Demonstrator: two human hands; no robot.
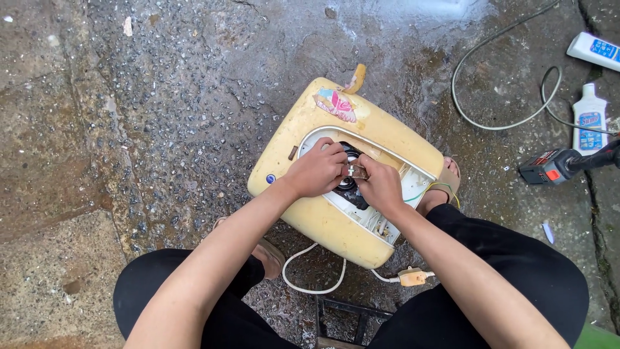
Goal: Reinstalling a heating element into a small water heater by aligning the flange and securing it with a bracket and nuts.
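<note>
A yellowed, rounded appliance housing (381, 129) lies on wet concrete between my feet, its cover off over a white opening with a dark round part (352, 155) inside. Both hands meet over that opening. My left hand (316, 171) and my right hand (381, 186) pinch a small metal piece (354, 170) together at the fingertips, right above the dark part. Yellow and green wires (433, 187) trail from the right side of the opening. A torn sticker (336, 103) sits on the housing's top.
A white power cord (310, 287) with a yellowed inline box (412, 276) runs under the housing. A red-and-black cordless drill (555, 165), two white bottles (589, 116), a grey cable loop (491, 123) and a sandalled foot (447, 178) lie to the right. A dark stool frame (342, 310) stands below.
</note>
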